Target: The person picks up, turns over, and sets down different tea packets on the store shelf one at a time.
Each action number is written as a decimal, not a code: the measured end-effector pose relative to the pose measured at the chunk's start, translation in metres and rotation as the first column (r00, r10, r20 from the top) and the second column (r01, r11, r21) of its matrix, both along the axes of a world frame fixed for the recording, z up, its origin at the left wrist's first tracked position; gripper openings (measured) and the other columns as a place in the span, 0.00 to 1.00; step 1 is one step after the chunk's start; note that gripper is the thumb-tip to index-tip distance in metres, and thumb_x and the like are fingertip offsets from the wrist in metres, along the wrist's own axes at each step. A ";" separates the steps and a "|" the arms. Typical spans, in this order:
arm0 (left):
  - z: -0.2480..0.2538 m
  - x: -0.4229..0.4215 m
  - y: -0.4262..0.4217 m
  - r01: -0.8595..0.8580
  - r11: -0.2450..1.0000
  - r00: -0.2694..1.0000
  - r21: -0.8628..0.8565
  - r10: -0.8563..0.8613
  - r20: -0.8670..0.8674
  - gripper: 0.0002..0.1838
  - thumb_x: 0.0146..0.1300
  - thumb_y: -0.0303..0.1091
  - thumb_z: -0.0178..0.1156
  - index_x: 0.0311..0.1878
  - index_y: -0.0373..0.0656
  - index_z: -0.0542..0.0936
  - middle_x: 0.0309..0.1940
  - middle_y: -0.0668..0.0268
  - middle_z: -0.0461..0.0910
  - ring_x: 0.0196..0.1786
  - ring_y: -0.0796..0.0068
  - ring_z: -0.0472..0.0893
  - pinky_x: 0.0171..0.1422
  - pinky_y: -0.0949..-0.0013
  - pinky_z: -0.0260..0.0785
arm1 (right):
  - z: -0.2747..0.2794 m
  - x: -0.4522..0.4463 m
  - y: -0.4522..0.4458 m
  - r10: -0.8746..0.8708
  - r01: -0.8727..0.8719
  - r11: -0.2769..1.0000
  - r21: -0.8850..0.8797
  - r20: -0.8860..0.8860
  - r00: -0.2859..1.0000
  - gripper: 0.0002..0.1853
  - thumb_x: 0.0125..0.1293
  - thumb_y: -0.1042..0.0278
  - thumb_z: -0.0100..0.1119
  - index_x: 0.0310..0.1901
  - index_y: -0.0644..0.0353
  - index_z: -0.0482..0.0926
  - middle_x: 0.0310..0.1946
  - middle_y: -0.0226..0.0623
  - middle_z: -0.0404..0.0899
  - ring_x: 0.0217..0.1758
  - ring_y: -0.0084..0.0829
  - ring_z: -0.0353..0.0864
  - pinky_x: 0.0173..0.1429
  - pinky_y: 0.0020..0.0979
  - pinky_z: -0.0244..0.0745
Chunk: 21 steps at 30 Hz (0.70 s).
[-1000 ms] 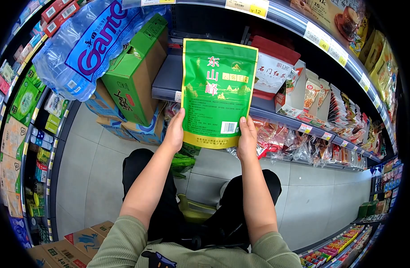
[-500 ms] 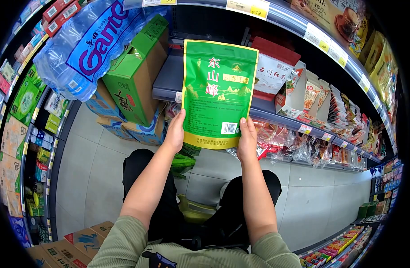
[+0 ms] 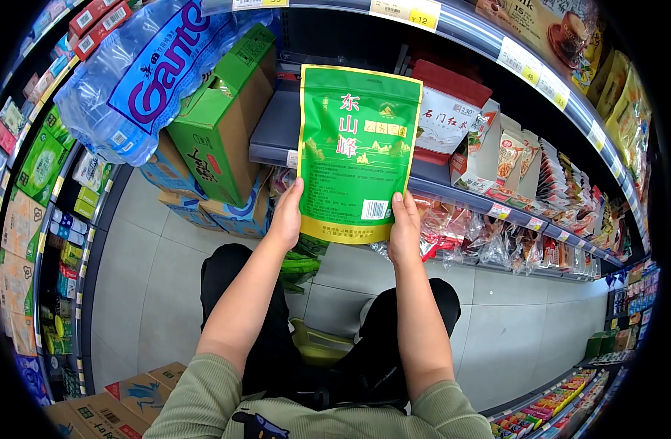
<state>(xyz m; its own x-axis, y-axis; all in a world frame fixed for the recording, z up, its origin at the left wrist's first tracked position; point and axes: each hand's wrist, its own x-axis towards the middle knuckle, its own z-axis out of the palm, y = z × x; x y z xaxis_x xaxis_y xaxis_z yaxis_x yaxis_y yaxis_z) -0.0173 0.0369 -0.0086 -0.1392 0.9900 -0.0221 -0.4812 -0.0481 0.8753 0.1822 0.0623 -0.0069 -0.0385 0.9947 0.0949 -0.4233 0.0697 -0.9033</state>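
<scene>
A green pouch (image 3: 357,157) with gold edges, pink characters and a barcode is held upright in front of the shelf. My left hand (image 3: 286,216) grips its lower left edge, and my right hand (image 3: 404,227) grips its lower right edge. The fingers of both hands are partly hidden behind the pouch. Just right of it, a red and white pouch (image 3: 447,113) stands on the shelf beside an open carton (image 3: 478,157) of small packets. To the left is a green box (image 3: 222,117).
A pack of bottled water (image 3: 141,88) lies at the upper left, above blue cartons (image 3: 226,216). An upper shelf edge with price tags (image 3: 522,58) curves overhead. Brown cartons (image 3: 127,399) sit at the lower left. Stocked shelves line both sides of the tiled floor (image 3: 504,329).
</scene>
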 end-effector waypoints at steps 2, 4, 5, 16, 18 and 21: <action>-0.004 -0.002 0.001 0.011 1.000 1.000 0.009 -0.011 -0.005 0.26 0.70 0.48 0.41 0.60 0.35 0.66 0.58 0.64 0.69 0.60 0.74 0.66 0.64 0.71 0.54 | 0.000 0.000 0.000 0.000 0.000 1.000 0.001 0.001 1.000 0.15 0.70 0.62 0.45 0.52 0.63 0.72 0.45 0.28 0.75 0.47 0.17 0.70 0.54 0.22 0.63; -0.007 -0.003 0.002 0.021 1.000 1.000 0.019 -0.021 -0.010 0.25 0.70 0.48 0.42 0.60 0.39 0.66 0.57 0.66 0.69 0.59 0.75 0.68 0.63 0.69 0.56 | 0.000 0.000 0.000 0.009 -0.009 1.000 0.017 0.005 1.000 0.16 0.70 0.62 0.45 0.52 0.63 0.72 0.45 0.28 0.75 0.47 0.18 0.70 0.54 0.22 0.63; -0.007 -0.003 0.002 0.022 1.000 1.000 0.008 -0.022 -0.007 0.25 0.70 0.48 0.42 0.60 0.39 0.66 0.57 0.66 0.69 0.59 0.75 0.68 0.63 0.69 0.56 | 0.000 0.000 0.000 0.009 -0.009 1.000 0.017 0.005 1.000 0.16 0.70 0.62 0.45 0.52 0.63 0.72 0.45 0.28 0.75 0.47 0.18 0.70 0.54 0.22 0.63; -0.004 -0.002 0.002 0.004 1.000 1.000 -0.006 -0.004 -0.003 0.27 0.70 0.46 0.40 0.60 0.33 0.66 0.59 0.62 0.68 0.61 0.74 0.65 0.66 0.72 0.51 | 0.000 0.000 0.000 0.011 -0.011 1.000 0.006 0.000 1.000 0.16 0.70 0.62 0.46 0.52 0.63 0.72 0.45 0.29 0.76 0.47 0.18 0.70 0.55 0.22 0.63; -0.003 -0.001 0.001 -0.003 1.000 1.000 -0.009 0.003 -0.008 0.27 0.71 0.46 0.39 0.60 0.32 0.66 0.59 0.62 0.68 0.61 0.74 0.65 0.66 0.72 0.51 | 0.001 0.000 0.000 0.009 -0.009 1.000 0.004 -0.003 1.000 0.16 0.70 0.62 0.46 0.52 0.63 0.72 0.45 0.29 0.76 0.47 0.18 0.70 0.54 0.22 0.63; -0.007 -0.003 0.003 0.006 1.000 1.000 0.011 -0.005 -0.022 0.25 0.70 0.48 0.42 0.60 0.38 0.67 0.57 0.66 0.70 0.58 0.75 0.68 0.63 0.70 0.56 | -0.001 0.000 0.000 0.010 -0.010 1.000 0.005 -0.004 1.000 0.16 0.70 0.62 0.46 0.51 0.63 0.72 0.45 0.29 0.76 0.47 0.18 0.70 0.54 0.22 0.63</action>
<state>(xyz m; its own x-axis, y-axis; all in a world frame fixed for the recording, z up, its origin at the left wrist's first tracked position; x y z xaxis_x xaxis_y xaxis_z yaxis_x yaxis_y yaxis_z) -0.0199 0.0396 -0.0157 -0.1342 0.9909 -0.0077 -0.4621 -0.0556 0.8851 0.1820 0.0628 -0.0076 -0.0485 0.9938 0.0997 -0.4273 0.0696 -0.9014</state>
